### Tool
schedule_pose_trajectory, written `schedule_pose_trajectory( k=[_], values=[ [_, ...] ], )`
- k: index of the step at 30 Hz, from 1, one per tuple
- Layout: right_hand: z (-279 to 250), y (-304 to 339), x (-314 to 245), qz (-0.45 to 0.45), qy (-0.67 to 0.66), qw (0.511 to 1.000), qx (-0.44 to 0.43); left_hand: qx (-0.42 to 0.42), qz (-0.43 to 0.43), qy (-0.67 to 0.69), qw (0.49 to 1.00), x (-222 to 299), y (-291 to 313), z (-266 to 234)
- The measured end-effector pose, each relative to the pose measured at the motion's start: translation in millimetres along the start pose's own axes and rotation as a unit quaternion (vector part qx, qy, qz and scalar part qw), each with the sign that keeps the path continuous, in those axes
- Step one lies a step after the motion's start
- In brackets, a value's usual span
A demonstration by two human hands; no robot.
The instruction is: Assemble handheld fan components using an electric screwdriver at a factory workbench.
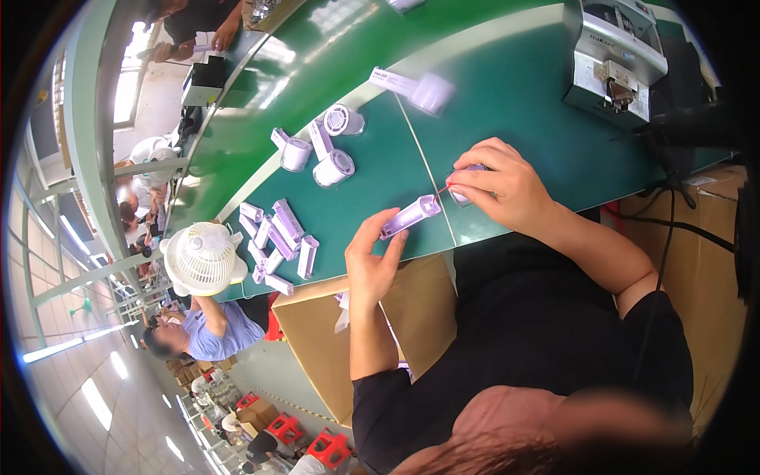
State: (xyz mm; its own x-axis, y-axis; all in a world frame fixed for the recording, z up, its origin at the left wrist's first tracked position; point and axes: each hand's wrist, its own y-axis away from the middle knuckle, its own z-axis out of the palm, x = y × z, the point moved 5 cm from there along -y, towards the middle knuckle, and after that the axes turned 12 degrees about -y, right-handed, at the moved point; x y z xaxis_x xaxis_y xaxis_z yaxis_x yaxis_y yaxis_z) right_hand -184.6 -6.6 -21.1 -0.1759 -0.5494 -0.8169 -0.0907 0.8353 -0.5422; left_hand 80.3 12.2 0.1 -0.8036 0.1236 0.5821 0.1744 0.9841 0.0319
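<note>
My left hand point(372, 260) is closed around a lavender plastic handle shell point(410, 218), its open end facing right. My right hand point(507, 186) pinches at a short red wire point(443, 188) beside that open end. A lavender part point(459, 199) shows under and between the right fingers, mostly hidden by them; its full shape cannot be made out. Farther left on the green mat lie several loose lavender handle shells point(287, 219). Beyond them rest lavender pieces with round heads and handles point(333, 169), and another such piece point(430, 93) lies farther off.
A grey bench machine point(617, 59) stands at the far right, with black cables point(673, 190) hanging near it. A white fan point(202, 257) sits at the table's left end. An open cardboard box point(317, 332) is below the near edge. Other people point(218, 332) work at the left.
</note>
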Motion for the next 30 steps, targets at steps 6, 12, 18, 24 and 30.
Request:
schedule_pose_trajectory(
  k=[6, 12, 18, 24, 30],
  values=[
    [0, -2, -6, -0.041, 0.034, 0.998, -0.02, -0.004, 0.044, -0.031, 0.999, 24, -7, -4],
    [-1, -3, -13, -0.063, 0.06, 0.994, -0.07, 0.027, 0.117, -0.061, 0.991, 56, -15, -19],
    [-4, -1, -21, -0.07, 0.066, 0.992, -0.077, 0.03, 0.143, 0.003, 0.989, 62, -16, -18],
    [-24, 2, -19, 0.01, 0.004, 0.998, -0.069, 0.042, 0.12, 0.101, 0.987, 73, -24, -14],
    [-38, 16, -7, 0.092, -0.019, 0.987, -0.132, 0.059, 0.226, 0.026, 0.972, 96, -29, -3]
  ],
)
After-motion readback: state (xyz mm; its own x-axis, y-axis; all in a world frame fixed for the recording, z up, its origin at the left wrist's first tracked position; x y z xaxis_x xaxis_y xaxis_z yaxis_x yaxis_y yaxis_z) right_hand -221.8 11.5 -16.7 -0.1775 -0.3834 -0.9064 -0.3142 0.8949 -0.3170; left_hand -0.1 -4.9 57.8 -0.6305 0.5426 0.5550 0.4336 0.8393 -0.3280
